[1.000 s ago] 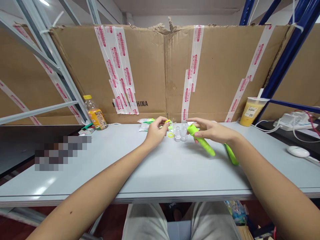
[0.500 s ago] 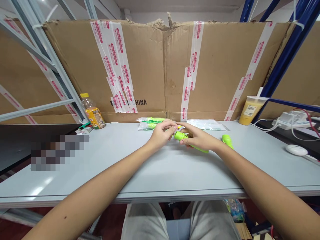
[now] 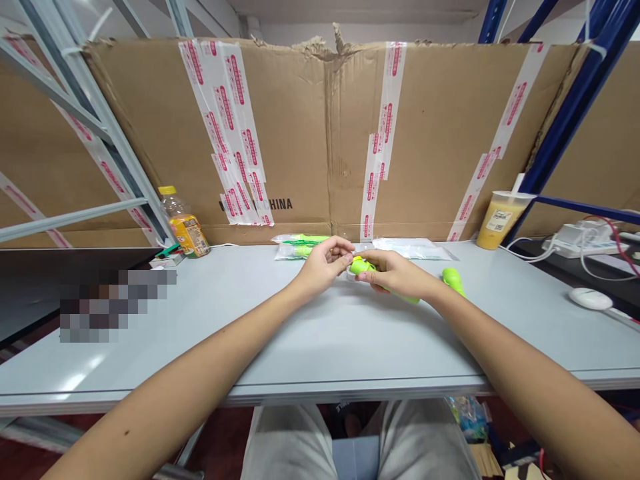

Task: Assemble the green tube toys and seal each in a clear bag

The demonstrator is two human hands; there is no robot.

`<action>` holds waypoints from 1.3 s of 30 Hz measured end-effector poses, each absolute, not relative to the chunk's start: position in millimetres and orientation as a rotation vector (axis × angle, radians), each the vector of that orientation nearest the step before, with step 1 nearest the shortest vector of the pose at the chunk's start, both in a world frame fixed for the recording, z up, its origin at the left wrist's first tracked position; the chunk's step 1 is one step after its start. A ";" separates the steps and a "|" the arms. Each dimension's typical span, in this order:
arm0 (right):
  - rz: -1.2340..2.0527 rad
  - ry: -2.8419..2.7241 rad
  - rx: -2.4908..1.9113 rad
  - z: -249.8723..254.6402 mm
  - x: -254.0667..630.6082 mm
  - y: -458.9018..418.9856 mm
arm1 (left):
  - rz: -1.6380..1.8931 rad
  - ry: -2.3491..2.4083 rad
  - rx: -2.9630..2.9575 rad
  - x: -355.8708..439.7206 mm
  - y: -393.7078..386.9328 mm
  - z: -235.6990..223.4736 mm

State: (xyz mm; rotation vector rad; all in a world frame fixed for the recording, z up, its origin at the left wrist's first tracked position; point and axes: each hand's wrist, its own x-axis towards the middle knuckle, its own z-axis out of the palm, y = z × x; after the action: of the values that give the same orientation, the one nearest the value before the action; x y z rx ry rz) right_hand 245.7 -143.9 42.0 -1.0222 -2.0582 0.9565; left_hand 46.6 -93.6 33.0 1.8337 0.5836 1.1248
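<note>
My right hand (image 3: 400,272) is wrapped from above around a bright green tube-shaped object (image 3: 361,266) just over the table. Its ribbed, rounded end shows at the left with a small yellow part, and its other end sticks out under the palm. My left hand (image 3: 326,267) is at that ribbed end, thumb and fingers pinched together. Whatever the left fingers hold is hidden or too small to name; something clear and whitish shows by the fingertips. A second green piece (image 3: 453,281) lies on the table to the right, partly behind my right forearm.
Clear packets with green contents (image 3: 300,248) and a pale plastic packet (image 3: 413,249) lie against the cardboard wall (image 3: 300,133). A juice bottle (image 3: 189,227) stands left, a drink cup (image 3: 503,219) right. A white mouse (image 3: 591,299) and a power strip (image 3: 580,240) are at far right.
The green object has turned slightly in my right hand, and its end sits closer to my left fingertips. Both hands stay in nearly the same place.
</note>
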 end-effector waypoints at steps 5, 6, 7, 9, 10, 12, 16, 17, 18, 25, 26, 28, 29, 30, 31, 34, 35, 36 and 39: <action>0.970 -2.039 -1.001 38.3 246.2 -142.3 | 1.084 0.577 1.884 44.0 -90.8 31.2; 0.971 -2.037 -0.990 37.6 246.6 -141.7 | 1.072 0.577 1.884 43.8 -90.9 30.9; 0.972 -2.037 -0.984 37.1 246.9 -141.3 | 1.061 0.577 1.879 43.8 -91.2 30.8; 0.976 -2.039 -0.989 37.1 247.3 -141.1 | 1.044 0.574 1.854 44.4 -92.5 31.0; 0.976 -2.036 -0.998 37.5 247.2 -141.4 | 1.041 0.572 1.838 44.9 -93.3 31.2; 0.971 -2.018 -1.016 38.8 245.6 -142.8 | 1.050 0.569 1.806 46.2 -94.4 31.9; 0.983 -1.936 -1.015 39.7 236.8 -145.7 | 1.129 0.582 1.777 48.5 -93.6 34.8; 0.990 -1.903 -1.025 39.3 233.7 -145.9 | 1.164 0.587 1.779 48.9 -92.9 36.0; 0.993 -1.866 -1.040 38.7 230.5 -145.8 | 1.195 0.594 1.786 49.1 -92.3 37.3; 1.003 -1.569 -1.104 36.9 214.8 -142.2 | 1.278 0.628 1.876 54.1 -92.8 42.4; 1.015 -1.535 -1.108 36.9 213.8 -141.4 | 1.291 0.629 1.889 55.5 -93.7 42.3; 1.050 -1.480 -1.129 37.0 212.4 -139.8 | 1.307 0.631 1.911 58.6 -96.3 42.0; 1.068 -1.456 -1.139 37.1 212.1 -139.0 | 1.306 0.637 1.919 60.1 -97.8 41.9; 1.086 -1.432 -1.144 37.5 212.2 -138.4 | 1.299 0.643 1.924 61.5 -99.4 41.8; 1.104 -1.405 -1.146 38.0 212.5 -138.1 | 1.288 0.648 1.929 62.8 -101.0 41.7; 1.182 -1.285 -1.125 41.6 215.1 -138.8 | 1.263 0.665 1.929 65.6 -104.8 41.1; 1.217 -1.239 -1.103 43.4 216.4 -139.5 | 1.259 0.667 1.925 66.2 -105.7 40.7; 1.252 -1.198 -1.074 45.4 217.9 -140.3 | 1.255 0.665 1.922 66.6 -106.5 40.3; 1.326 -1.120 -0.962 51.2 223.0 -142.3 | 1.234 0.663 1.901 67.1 -107.9 39.2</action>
State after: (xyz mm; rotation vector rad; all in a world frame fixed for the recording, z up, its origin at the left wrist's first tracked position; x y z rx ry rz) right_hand 223.0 -142.3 51.2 -0.9621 -1.1196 1.3256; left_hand 67.1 -107.9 39.2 1.9010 0.6629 1.2337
